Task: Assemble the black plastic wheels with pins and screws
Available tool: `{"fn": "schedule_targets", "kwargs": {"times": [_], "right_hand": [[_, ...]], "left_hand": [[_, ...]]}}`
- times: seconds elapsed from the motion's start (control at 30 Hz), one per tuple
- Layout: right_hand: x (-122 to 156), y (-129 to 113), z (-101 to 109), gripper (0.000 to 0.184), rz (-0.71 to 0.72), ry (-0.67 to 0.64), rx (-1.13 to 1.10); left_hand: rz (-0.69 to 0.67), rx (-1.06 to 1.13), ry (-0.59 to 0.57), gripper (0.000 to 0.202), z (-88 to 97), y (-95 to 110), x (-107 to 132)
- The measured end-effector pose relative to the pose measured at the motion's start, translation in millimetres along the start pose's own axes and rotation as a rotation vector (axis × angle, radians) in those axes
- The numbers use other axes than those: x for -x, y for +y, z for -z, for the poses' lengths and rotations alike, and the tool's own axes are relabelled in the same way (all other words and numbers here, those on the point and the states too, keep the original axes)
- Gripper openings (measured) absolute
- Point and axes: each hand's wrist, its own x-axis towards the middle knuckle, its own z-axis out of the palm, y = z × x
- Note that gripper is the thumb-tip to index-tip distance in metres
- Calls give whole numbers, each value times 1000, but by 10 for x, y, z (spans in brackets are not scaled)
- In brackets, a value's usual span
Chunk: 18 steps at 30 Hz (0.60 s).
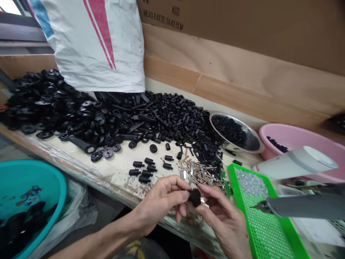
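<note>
Above the table's front edge, my two hands meet around a small black plastic part (194, 197). My left hand (168, 198) pinches its left side between thumb and fingers. The thumb and index finger of my right hand (225, 217) close on its right side. A shiny metal piece (203, 201) shows at that side, between the right fingers; whether it is fixed in the part I cannot tell. Just beyond lie loose metal strips (198, 173). Several black stubby cylinders with thin ends (145, 173) lie to the left of them.
Black plastic parts (81, 115) are heaped along the back, below a white sack (102, 46). At right are a steel bowl (254, 144), a pink basin (309, 135), a green tray (234, 180) of small screws and a grey power screwdriver (304, 205). A teal basin (63, 187) stands lower left.
</note>
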Motion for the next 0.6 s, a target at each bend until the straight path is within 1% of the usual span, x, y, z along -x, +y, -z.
{"fn": "schedule_targets", "kwargs": {"times": [0.1, 0.17, 0.23, 0.3, 0.37, 0.43, 0.5, 0.57, 0.6], "right_hand": [[2, 11, 27, 33, 28, -31, 27], [1, 17, 52, 33, 30, -61, 33], [-1, 14, 78, 33, 32, -88, 21], [-3, 6, 104, 31, 39, -109, -6], [1, 8, 128, 29, 49, -128, -33], [13, 31, 146, 27, 46, -138, -54], [30, 70, 157, 26, 23, -121, -81], [48, 106, 161, 26, -19, -92, -96], [56, 117, 163, 27, -38, -81, -96]], "left_hand": [[6, 1, -26, 23, 13, -7, 19], [-5, -20, -26, 25, 10, -26, 28], [-9, -18, -44, 24, 11, -44, 31], [52, 75, -141, 22, 24, -57, 23], [160, 227, -272, 23, 46, -69, 8], [235, 346, -352, 25, 58, -80, -6], [243, 379, -368, 24, 42, -81, -4], [212, 320, -343, 24, -4, -64, 17], [184, 261, -312, 24, -33, -48, 33]]}}
